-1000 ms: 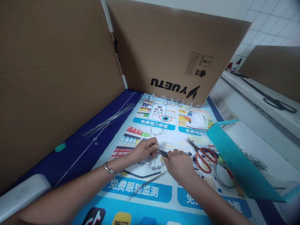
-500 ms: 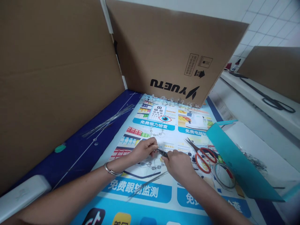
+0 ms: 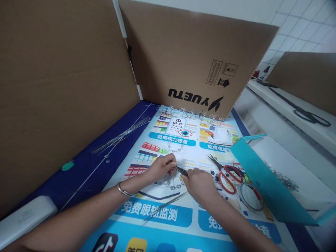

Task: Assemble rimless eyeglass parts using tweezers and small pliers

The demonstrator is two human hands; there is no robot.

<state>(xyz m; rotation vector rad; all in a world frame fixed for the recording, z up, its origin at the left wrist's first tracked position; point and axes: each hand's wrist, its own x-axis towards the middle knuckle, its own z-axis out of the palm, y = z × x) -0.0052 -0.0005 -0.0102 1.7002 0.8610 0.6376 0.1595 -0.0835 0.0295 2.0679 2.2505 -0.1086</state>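
My right hand [image 3: 201,183] is wrapped round a pair of small dark pliers [image 3: 181,170], whose jaws point left. The plier tips meet the fingertips of my left hand [image 3: 163,168], which are pinched on a thin wire with clear beads. Part of that beaded wire [image 3: 172,186] hangs just below the fingers; the exact spot gripped is hidden. A second string of clear beads [image 3: 174,148] lies just beyond my hands. Closer to me, a bundle of thin straight wires [image 3: 164,207] rests on the printed sheet.
Red-handled scissors [image 3: 229,176] and a roll of clear tape [image 3: 250,196] lie to the right, beside a teal-edged box [image 3: 270,185] with wire pieces inside. Cardboard panels [image 3: 194,59] stand behind and left. More wires [image 3: 123,134] and a green piece [image 3: 67,166] lie left.
The beads hanging below my left hand have shifted very slightly. Both hands and the pliers hold practically the same position.
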